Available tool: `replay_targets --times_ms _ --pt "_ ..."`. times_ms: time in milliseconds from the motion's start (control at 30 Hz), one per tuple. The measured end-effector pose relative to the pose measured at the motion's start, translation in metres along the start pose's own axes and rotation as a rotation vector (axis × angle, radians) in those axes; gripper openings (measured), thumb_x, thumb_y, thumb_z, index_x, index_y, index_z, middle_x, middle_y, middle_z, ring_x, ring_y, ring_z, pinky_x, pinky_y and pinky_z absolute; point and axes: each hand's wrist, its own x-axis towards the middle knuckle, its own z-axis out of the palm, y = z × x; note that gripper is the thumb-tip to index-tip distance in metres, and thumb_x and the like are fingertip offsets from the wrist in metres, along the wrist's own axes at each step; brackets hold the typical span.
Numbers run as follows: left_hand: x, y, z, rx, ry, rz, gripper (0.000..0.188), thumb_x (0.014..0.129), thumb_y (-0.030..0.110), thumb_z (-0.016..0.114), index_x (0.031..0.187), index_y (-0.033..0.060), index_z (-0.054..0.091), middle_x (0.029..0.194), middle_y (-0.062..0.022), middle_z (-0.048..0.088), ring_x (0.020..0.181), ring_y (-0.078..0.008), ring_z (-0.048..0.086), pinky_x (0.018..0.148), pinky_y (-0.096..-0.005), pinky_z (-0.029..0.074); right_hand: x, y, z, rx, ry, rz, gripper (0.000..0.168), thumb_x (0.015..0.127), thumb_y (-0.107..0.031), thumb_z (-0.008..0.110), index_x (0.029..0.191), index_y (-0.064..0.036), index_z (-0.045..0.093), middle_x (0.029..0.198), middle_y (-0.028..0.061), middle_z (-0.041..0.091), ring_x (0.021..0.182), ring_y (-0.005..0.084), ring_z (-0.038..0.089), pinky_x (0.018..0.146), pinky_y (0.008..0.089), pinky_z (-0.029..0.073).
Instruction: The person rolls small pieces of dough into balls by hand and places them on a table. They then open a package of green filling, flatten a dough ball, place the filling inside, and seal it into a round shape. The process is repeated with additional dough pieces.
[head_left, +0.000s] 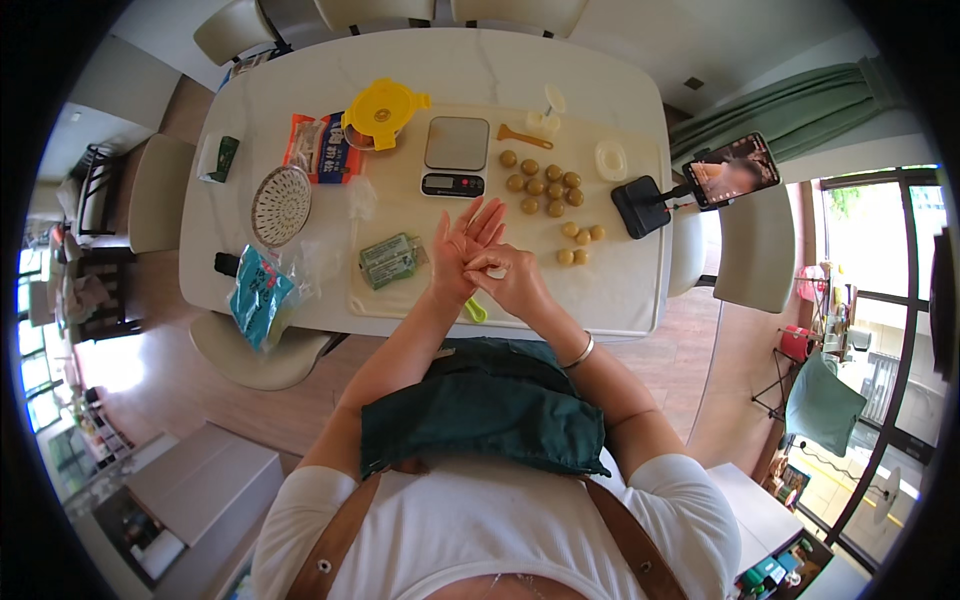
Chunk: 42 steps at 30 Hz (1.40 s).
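Observation:
Over the near edge of the cream mat (600, 300), my left hand (459, 251) is held palm up with its fingers spread. My right hand (506, 274) touches that palm, its thumb and forefinger pinched; whether a small bit is between them cannot be told. A green handle (475, 310) shows beneath the hands. To the left lies a green-wrapped packet (388, 261). Beyond my hands stands a digital kitchen scale (457, 146). Several brownish balls (553, 173) and smaller, paler balls (583, 237) lie to the right.
A yellow-lidded container (381, 112), printed food bag (324, 148), woven basket (281, 206) and blue bag (259, 296) are at the left. An orange-brown spatula (525, 136), plastic mould (545, 120), white lid (610, 161) and phone on a stand (641, 206) are at the right.

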Motion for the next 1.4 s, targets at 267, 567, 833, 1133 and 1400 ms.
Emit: replay_targets --times_ms 267,567,833,1133,1400 --pt "-0.005 -0.004 0.009 -0.083 -0.054 0.024 0.062 0.102 0.045 0.025 0.147 0.0035 0.028 0.151 -0.0178 0.033 0.143 -0.0278 0.028 0.119 -0.043 0.019 -0.004 -0.005 0.007 -0.078 0.11 -0.126 0.03 0.074 0.001 0.07 0.102 -0.008 0.071 0.094 0.0121 0.069 0.085 0.0321 0.065 0.076 0.0369 0.052" --pt "-0.005 -0.003 0.003 -0.159 -0.134 0.086 0.068 0.101 0.051 0.021 0.15 0.0043 0.021 0.156 -0.0148 0.024 0.146 -0.0269 0.021 0.12 -0.0443 0.015 -0.025 -0.01 -0.007 -0.19 -0.147 -0.337 0.036 0.086 -0.01 0.063 0.119 0.004 0.061 0.127 0.0217 0.058 0.125 0.0399 0.05 0.107 0.0476 0.038" --pt "-0.005 -0.006 0.003 -0.135 -0.176 0.082 0.071 0.1 0.054 0.021 0.151 0.0056 0.019 0.157 -0.0133 0.021 0.147 -0.0264 0.018 0.12 -0.043 0.013 -0.02 -0.005 -0.023 -0.338 -0.288 -0.475 0.058 0.088 -0.028 0.063 0.131 0.007 0.049 0.138 0.0223 0.048 0.131 0.0362 0.044 0.113 0.048 0.03" --pt "-0.004 -0.006 0.0 -0.085 -0.208 0.082 0.075 0.098 0.059 0.018 0.152 0.0065 0.018 0.158 -0.011 0.02 0.147 -0.0259 0.014 0.119 -0.0427 0.013 -0.018 0.0 -0.026 -0.282 -0.307 -0.479 0.056 0.095 -0.038 0.051 0.128 0.008 0.052 0.135 0.0245 0.05 0.131 0.0399 0.043 0.111 0.0497 0.03" --pt "-0.009 -0.011 -0.007 -0.181 -0.177 0.055 0.076 0.098 0.059 0.02 0.152 0.0057 0.018 0.159 -0.0107 0.017 0.148 -0.0265 0.013 0.119 -0.0429 0.011 -0.017 0.009 -0.01 -0.323 -0.267 -0.462 0.063 0.088 -0.036 0.062 0.131 0.007 0.049 0.138 0.024 0.047 0.132 0.0386 0.042 0.112 0.0482 0.031"
